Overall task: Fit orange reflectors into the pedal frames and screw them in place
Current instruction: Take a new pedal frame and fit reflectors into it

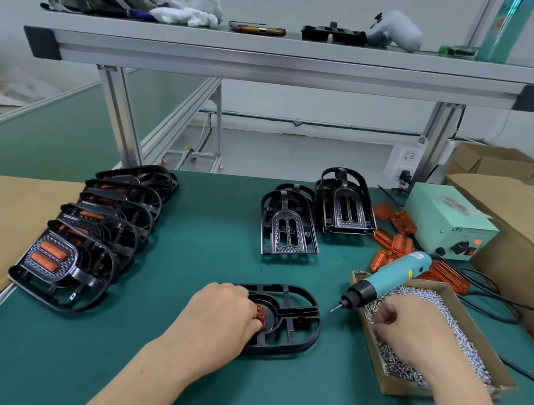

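- Pedal frame (292, 324) lies flat on the green surface (210, 249), near the front, between the two hands.
- Left hand (224, 314) rests on the frame's left end, fingers curled on an orange reflector (260, 316) at its middle.
- Right hand (412, 331) is in the box (404, 387) of screws (467, 339), fingers bent down; blurred, so I cannot tell whether it holds one.
- Screwdriver (389, 281) leans on the box rim, bit pointing down.
- Finished pedals (69, 263) overlap in a row at left.

Glossy black plastic pedal frames (279, 318), translucent orange reflectors (392, 236), seemingly metal screws (408, 358), matt green mat (220, 230).
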Motion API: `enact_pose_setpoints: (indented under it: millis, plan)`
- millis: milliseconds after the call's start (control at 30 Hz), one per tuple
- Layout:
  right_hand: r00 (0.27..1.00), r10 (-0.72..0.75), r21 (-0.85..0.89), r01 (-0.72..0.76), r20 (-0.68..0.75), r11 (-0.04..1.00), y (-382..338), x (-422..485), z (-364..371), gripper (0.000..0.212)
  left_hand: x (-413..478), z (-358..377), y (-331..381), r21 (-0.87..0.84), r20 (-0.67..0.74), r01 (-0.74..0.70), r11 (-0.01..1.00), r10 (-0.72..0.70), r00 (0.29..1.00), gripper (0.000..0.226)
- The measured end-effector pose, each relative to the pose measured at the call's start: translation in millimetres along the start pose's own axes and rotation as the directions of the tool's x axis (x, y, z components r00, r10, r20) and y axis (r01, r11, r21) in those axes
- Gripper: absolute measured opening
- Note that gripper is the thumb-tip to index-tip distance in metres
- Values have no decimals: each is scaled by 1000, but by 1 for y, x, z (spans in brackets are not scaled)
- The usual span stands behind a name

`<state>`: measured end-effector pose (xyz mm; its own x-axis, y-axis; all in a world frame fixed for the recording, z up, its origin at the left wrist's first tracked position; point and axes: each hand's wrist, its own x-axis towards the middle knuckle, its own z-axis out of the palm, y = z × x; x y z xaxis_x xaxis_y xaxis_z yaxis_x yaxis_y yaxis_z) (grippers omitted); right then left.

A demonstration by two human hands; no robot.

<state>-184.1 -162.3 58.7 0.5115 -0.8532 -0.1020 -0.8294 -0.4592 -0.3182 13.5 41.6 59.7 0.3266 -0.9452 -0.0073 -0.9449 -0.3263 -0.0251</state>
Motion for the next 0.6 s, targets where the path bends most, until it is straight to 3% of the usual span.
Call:
enact_pose_setpoints:
  millis: [167,300,367,467,533,600]
  plan:
    - [998,-2,78,6,-58,997,8,2,4,22,1,-2,4,-157,-105,-10,988,-7,994,29]
    - [991,0,76,10,-133,997,10,1,-1,25,3,-6,12,-380,-193,-17,925,-61,979,21]
    - [984,-7,92,24,-176,995,8,-2,-9,27,4,-10,20,-537,-222,-19,843,-120,968,15]
    - [956,-40,216,106,-290,971,-5,-11,-23,26,5,-14,34,-765,-220,-21,644,-229,948,15]
    - [959,-47,534,196,-280,823,-26,-21,-29,20,7,-15,43,-873,-178,-15,487,-290,940,21]
    - [980,-100,821,200,-173,535,-54,-34,-27,16,10,-16,51,-950,-128,-19,311,-334,934,21]
